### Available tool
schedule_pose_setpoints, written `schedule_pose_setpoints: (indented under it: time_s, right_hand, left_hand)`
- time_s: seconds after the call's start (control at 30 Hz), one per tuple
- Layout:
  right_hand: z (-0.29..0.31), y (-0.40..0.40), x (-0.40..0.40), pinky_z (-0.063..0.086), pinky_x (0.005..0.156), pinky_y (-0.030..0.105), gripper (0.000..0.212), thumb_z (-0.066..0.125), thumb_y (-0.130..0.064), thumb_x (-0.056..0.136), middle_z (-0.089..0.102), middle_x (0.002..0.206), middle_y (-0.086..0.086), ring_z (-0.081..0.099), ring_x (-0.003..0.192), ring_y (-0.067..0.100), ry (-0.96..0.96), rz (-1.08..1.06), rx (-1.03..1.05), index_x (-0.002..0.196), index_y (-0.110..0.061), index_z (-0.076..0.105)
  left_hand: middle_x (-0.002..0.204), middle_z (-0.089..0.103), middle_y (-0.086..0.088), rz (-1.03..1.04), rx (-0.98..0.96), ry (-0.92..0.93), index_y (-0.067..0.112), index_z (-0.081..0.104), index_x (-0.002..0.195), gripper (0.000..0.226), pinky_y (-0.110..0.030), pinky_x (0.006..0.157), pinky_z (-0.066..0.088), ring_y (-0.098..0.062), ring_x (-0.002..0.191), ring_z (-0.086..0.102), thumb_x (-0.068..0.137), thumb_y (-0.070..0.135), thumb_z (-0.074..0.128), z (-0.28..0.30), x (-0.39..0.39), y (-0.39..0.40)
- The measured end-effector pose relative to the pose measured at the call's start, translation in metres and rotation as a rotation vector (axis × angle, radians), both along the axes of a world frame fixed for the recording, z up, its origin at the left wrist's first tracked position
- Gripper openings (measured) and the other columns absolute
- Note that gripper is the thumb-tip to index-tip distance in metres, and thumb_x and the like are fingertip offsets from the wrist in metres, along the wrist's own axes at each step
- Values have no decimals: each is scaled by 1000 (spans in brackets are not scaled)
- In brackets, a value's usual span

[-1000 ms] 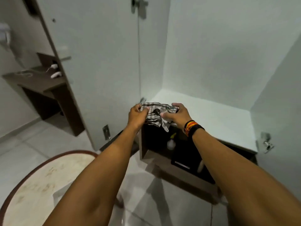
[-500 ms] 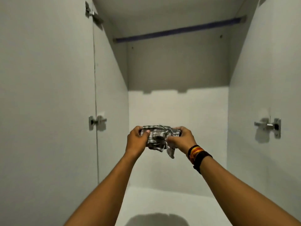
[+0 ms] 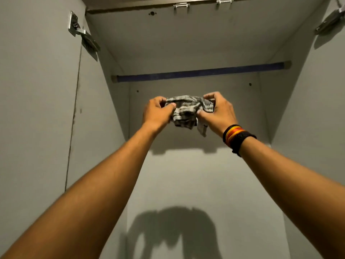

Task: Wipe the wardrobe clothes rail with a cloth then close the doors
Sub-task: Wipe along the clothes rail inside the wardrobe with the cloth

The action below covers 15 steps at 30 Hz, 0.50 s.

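Observation:
A dark blue clothes rail runs across the top of the open white wardrobe, from the left wall to the right wall. Below it I hold a bunched grey-and-white checked cloth between both hands. My left hand pinches its left end and my right hand grips its right end. The cloth hangs a short way under the rail and does not touch it. A striped black, yellow and red wristband sits on my right wrist.
The left door stands open with a metal hinge near its top. The right door is open too, its hinge at the upper right. The wardrobe's back panel shows the shadow of my arms.
My view has tilted up from the wardrobe's lower shelf to the rail. Both hands have risen with the cloth and now sit closer under the rail.

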State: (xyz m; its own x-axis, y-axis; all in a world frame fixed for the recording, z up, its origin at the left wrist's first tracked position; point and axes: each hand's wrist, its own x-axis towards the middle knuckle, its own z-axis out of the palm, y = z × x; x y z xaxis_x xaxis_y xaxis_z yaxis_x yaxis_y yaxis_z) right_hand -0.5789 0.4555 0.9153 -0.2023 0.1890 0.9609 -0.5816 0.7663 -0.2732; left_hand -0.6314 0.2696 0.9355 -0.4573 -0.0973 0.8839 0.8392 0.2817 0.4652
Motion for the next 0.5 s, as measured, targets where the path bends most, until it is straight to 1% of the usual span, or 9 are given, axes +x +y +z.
schedule_pose_setpoints:
  time_s: [0.07, 0.1, 0.17, 0.2, 0.27, 0.33, 0.37, 0.43, 0.5]
  right_hand:
    - [28, -1, -11, 54, 92, 40, 40, 72, -22, 78, 67, 116, 7, 65, 107, 25, 72, -106, 61, 117, -17, 62]
    - [40, -1, -17, 54, 91, 41, 39, 71, -21, 79, 65, 116, 7, 64, 107, 27, 109, -150, 83, 116, -17, 61]
    - [64, 0, -27, 55, 90, 44, 41, 69, -19, 78, 61, 117, 9, 63, 105, 29, 184, -215, 98, 118, -17, 59]
    - [75, 0, -31, 54, 90, 44, 43, 68, -17, 78, 58, 118, 10, 62, 105, 29, 225, -243, 91, 120, -16, 58]
    - [96, 2, -41, 53, 94, 42, 49, 67, -13, 77, 52, 125, 10, 60, 109, 29, 306, -300, 61, 124, -14, 55]
    - [118, 4, -49, 52, 95, 36, 52, 68, -7, 75, 48, 129, 10, 58, 111, 26, 383, -358, 13, 125, -12, 52]
    - [128, 5, -54, 52, 94, 33, 51, 69, -5, 74, 46, 129, 9, 57, 110, 25, 419, -384, -19, 122, -12, 52]
    - [146, 6, -64, 52, 91, 32, 47, 71, -3, 73, 46, 127, 9, 55, 110, 25, 479, -436, -87, 115, -11, 53]
    - [162, 3, -74, 51, 93, 35, 43, 70, -2, 73, 47, 128, 11, 52, 114, 28, 479, -530, -112, 112, -11, 54]
  left_hand:
    - [69, 69, -12, 36, 5, 49, 10, 67, 70, 25, -43, 75, 63, -28, 72, 70, 79, 33, 72, 28, -10, -2]
    - [65, 67, -4, 49, 11, 75, 15, 65, 66, 24, -36, 73, 59, -23, 71, 67, 79, 34, 72, 41, -14, -2]
    - [66, 68, 3, 67, 14, 121, 19, 67, 68, 21, -28, 70, 52, -17, 72, 66, 79, 35, 73, 62, -22, 2]
    - [70, 70, 3, 71, 15, 137, 19, 71, 73, 18, -27, 71, 51, -15, 72, 65, 80, 35, 73, 71, -25, 5]
    - [76, 74, -2, 93, 11, 166, 13, 76, 80, 22, -24, 70, 49, -14, 74, 66, 81, 34, 73, 87, -31, 13]
    - [84, 77, -6, 142, 6, 197, 8, 76, 82, 26, -25, 71, 51, -20, 83, 71, 81, 34, 71, 103, -35, 21]
    - [88, 77, -7, 177, -4, 216, 8, 75, 81, 27, -29, 74, 54, -24, 91, 71, 81, 34, 70, 109, -36, 25]
    - [100, 75, -10, 280, -47, 264, 11, 70, 79, 26, -37, 89, 56, -30, 106, 66, 82, 37, 66, 119, -40, 33]
    - [116, 69, -12, 430, -89, 305, 18, 66, 82, 21, -42, 102, 47, -34, 120, 57, 84, 38, 62, 125, -44, 40]
